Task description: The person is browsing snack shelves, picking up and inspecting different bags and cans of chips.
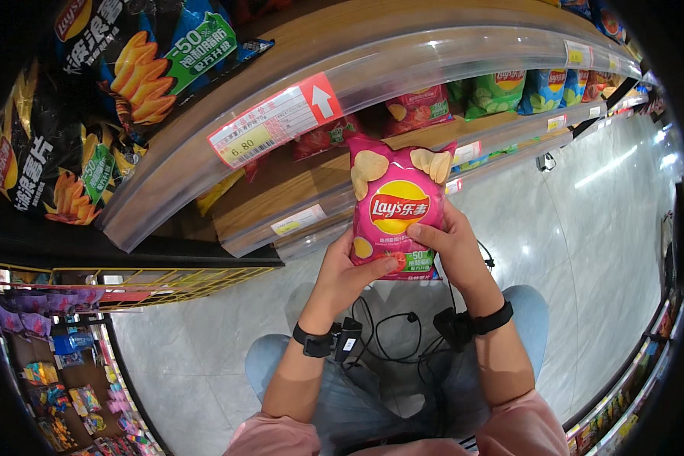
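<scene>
A pink Lay's potato chip bag (pixel 396 188) is held upright between both hands, its printed front facing me. My left hand (pixel 353 265) grips its lower left side, thumb across the front near the bottom edge. At the right side, my right hand (pixel 453 242) has its thumb pressed just under the logo. The fingers behind the bag are mostly hidden. Just beyond the bag is a wooden shelf (pixel 296 176) with red chip bags (pixel 419 108) set back on it.
A clear plastic shelf edge (pixel 433 54) with a price tag (pixel 273 119) curves across the top. Black chip bags (pixel 142 68) stand at upper left. A yellow wire rack (pixel 194 285) juts out below them. Black cables (pixel 387 342) hang from wrist straps over my jeans. Grey tiled floor (pixel 547 239) stretches right.
</scene>
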`<action>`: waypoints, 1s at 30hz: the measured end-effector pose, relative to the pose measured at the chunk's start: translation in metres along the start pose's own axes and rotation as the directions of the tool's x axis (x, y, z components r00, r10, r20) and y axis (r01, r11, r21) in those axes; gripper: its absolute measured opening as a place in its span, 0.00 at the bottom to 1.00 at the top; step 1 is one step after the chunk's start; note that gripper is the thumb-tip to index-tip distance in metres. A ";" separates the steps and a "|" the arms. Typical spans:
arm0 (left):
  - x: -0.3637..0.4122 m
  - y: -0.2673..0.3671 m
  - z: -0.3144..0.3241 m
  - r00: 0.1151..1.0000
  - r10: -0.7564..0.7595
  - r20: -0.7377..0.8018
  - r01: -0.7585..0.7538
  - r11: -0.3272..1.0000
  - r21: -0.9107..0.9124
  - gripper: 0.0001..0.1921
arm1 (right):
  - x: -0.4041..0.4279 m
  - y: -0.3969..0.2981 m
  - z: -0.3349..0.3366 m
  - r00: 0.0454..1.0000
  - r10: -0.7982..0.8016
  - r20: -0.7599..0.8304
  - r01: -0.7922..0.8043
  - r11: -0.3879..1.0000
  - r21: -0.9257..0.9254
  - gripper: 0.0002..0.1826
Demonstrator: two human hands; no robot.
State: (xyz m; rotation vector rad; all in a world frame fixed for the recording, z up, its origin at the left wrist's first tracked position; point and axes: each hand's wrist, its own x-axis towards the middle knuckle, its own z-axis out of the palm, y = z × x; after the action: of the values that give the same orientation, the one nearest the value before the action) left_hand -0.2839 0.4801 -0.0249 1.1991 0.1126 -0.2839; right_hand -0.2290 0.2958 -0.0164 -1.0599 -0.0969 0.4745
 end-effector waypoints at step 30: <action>-0.003 -0.005 0.004 0.999 0.012 -0.043 -0.009 0.998 0.061 0.24 | -0.004 0.002 0.001 0.998 0.033 -0.047 -0.034 0.999 -0.010 0.22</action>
State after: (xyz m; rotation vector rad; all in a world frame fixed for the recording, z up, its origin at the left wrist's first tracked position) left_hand -0.2884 0.4755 -0.0277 1.2662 0.1362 -0.2539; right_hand -0.2335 0.2953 -0.0172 -1.0842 -0.0402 0.4795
